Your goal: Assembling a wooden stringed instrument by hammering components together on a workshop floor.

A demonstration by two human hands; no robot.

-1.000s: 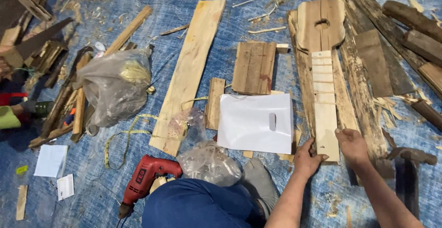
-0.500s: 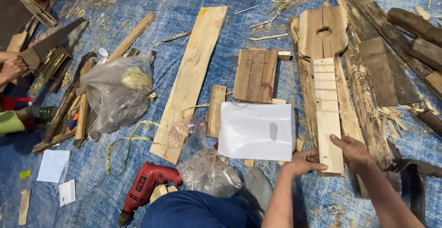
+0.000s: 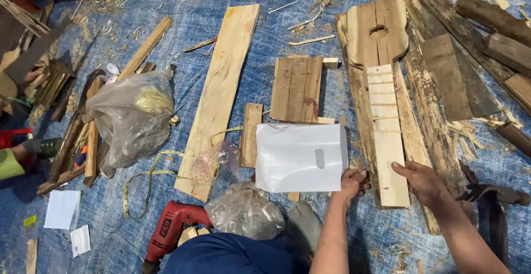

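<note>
since the earlier frames your hands have slid down off the wood toward you, and the view has shifted a little so the whole layout sits lower and closer. your left hand is now curled into a loose fist with the fingers folded under, resting on the blue tarp at the lower right corner of the white plastic bag; it touches the bag's corner, but you cannot tell whether it actually pinches it. your right hand lies mostly open, fingers stretched left, fingertips touching the right edge of the pale fretted neck strip near its lower end, holding nothing.

that strip lies on top of a guitar-shaped wooden cutout with a round hole, running from the hole down toward you, right of the tarp's middle. weathered dark planks lie along its right side. left of the cutout sits a small panel of joined slats, with the white bag just below it. a long pale board slants across the middle of the tarp. a red power drill lies at the near edge beside a crumpled clear bag, and a yellow tape measure loops just above the drill. a larger clear plastic bag sits among wood scraps toward the left edge.
</note>
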